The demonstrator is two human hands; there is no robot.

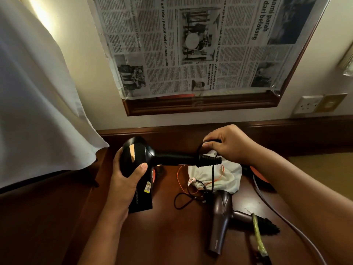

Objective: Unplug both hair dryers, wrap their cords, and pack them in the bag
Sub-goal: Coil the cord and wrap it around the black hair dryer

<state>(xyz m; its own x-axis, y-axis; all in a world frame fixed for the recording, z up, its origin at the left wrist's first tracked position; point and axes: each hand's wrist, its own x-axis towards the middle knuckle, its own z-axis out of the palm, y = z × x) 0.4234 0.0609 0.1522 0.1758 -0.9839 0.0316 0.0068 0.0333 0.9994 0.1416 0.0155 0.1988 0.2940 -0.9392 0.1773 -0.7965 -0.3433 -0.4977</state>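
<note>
- Head view looks down on a dark wooden desk (168, 236) set against a wall.
- Left hand (126, 180) grips the black dryer (137, 169) round its barrel, thumb across the top, holding it above the desk's left part — handle pointing right.
- Black cord (210, 160) is wound in several turns round the end of that handle; a length of it hangs down to a loose loop on the desk.
- Right hand (227, 144) pinches the cord between thumb and curled fingers just above the wound end.
- White bag (227, 176) lies crumpled on the desk near the back edge, under the handle, with an orange drawstring (179, 180) trailing from it.
- Brown dryer (221, 220) lies on the desk toward the front right, nozzle pointing to the front edge — its cord bunched at the handle end, a yellow tie (257, 236) just beside it.
- Grey cable (282, 219) curves along the desk's right side.
- Wall socket (307, 104) sits above the desk's back right corner.
- Newspaper (191, 44) covers a wood-framed panel on the wall; a white cloth (38, 102) hangs at the left.
</note>
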